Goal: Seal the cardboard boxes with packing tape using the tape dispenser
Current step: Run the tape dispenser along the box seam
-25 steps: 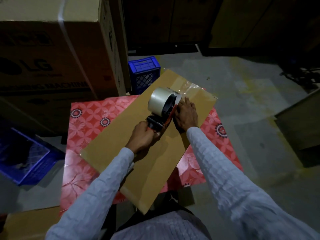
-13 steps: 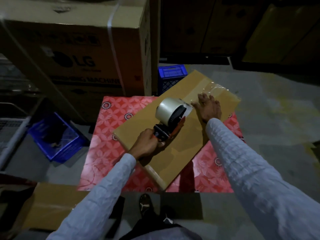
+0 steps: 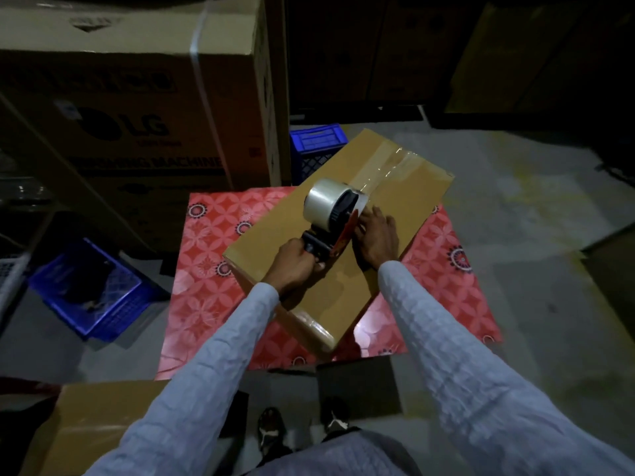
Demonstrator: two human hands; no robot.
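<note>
A long brown cardboard box (image 3: 405, 197) lies diagonally on a red patterned table (image 3: 213, 290). A strip of clear tape (image 3: 388, 166) runs along its top seam from the far end to the tape dispenser (image 3: 330, 207), which carries a grey-white roll and a black and red frame. My left hand (image 3: 295, 262) grips the dispenser's handle. My right hand (image 3: 376, 235) lies flat on the box top, right beside the dispenser, fingers pointing away from me.
A large LG carton (image 3: 137, 108) stands behind the table at left. Blue crates sit on the floor at the left (image 3: 92, 293) and behind the box (image 3: 316, 149). Another cardboard box (image 3: 92, 427) lies near my feet at lower left.
My right hand has slid back along the taped seam from the far end to beside the dispenser. The left hand keeps its grip on the handle. The camera view has shifted.
</note>
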